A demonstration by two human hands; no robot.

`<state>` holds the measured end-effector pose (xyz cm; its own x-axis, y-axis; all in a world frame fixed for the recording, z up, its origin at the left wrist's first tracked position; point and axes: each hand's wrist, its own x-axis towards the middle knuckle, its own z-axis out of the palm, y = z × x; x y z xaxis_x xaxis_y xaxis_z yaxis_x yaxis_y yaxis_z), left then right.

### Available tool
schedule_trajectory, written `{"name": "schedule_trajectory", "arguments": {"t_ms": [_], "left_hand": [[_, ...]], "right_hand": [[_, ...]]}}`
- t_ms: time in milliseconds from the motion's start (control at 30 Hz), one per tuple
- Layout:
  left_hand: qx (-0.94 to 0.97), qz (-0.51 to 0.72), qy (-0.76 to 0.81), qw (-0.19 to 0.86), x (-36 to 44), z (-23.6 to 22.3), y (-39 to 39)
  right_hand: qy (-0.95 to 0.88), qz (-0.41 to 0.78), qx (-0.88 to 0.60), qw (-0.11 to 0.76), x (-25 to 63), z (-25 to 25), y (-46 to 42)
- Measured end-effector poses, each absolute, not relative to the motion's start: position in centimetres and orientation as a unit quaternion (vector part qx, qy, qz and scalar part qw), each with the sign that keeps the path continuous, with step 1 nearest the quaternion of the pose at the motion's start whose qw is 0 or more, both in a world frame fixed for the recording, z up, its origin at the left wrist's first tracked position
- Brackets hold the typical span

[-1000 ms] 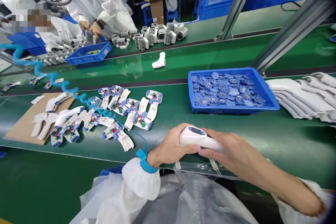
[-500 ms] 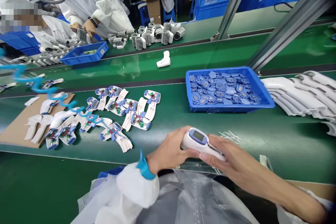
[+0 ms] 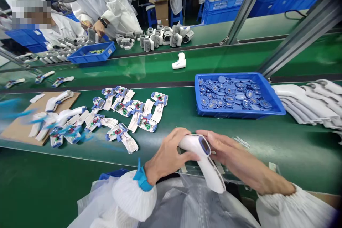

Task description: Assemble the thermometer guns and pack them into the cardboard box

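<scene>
A white handheld thermometer point(image 3: 204, 164) with a blue screen sits between both hands at the near edge of the green bench point(image 3: 280, 139). My left hand point(image 3: 167, 155) grips its head from the left. My right hand point(image 3: 235, 162) curls round it from the right, behind the screen. Its handle points down toward me. A blue strap point(image 3: 140, 178) circles my left wrist.
Several open thermometer halves with circuit boards point(image 3: 125, 112) lie left of centre. A cardboard sheet point(image 3: 16, 126) holds white shells. A blue tray point(image 3: 275, 105) of blue parts stands at the right, with white shells point(image 3: 307, 103) beside it. One thermometer point(image 3: 179, 61) rides the conveyor. Other people work behind.
The thermometer has turned in my hands: its handle, which pointed right, now points down toward me. The coiled blue cord has swung off to the left. The thermometer on the conveyor has drifted right.
</scene>
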<state>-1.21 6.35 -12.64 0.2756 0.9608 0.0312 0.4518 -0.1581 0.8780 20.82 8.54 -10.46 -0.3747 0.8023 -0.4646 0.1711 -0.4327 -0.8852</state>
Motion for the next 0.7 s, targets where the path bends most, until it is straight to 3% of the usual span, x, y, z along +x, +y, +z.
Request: {"name": "schedule_trajectory", "arguments": {"t_ms": [100,233,400,567,700], "left_hand": [[0.734,0.279,0.48,0.391,-3.0,-13.8,5.4],[0.751,0.262,0.493,0.351,-4.0,-14.7,4.6],[0.797,0.178,0.485,0.313,-4.1,-14.8,4.5],[0.792,0.221,0.467,0.326,-4.7,-14.3,5.0],[0.74,0.256,0.49,0.384,-5.0,-13.5,5.5]], "right_hand": [[-0.326,0.791,-0.456,0.247,20.7,-11.0,6.8],[-0.26,0.811,-0.463,0.245,20.0,-11.4,5.1],[-0.352,0.763,-0.489,0.233,18.8,-10.9,5.0],[-0.504,0.677,-0.499,0.196,18.1,-11.1,5.4],[-0.523,0.66,-0.507,0.184,18.0,-11.2,5.4]]}}
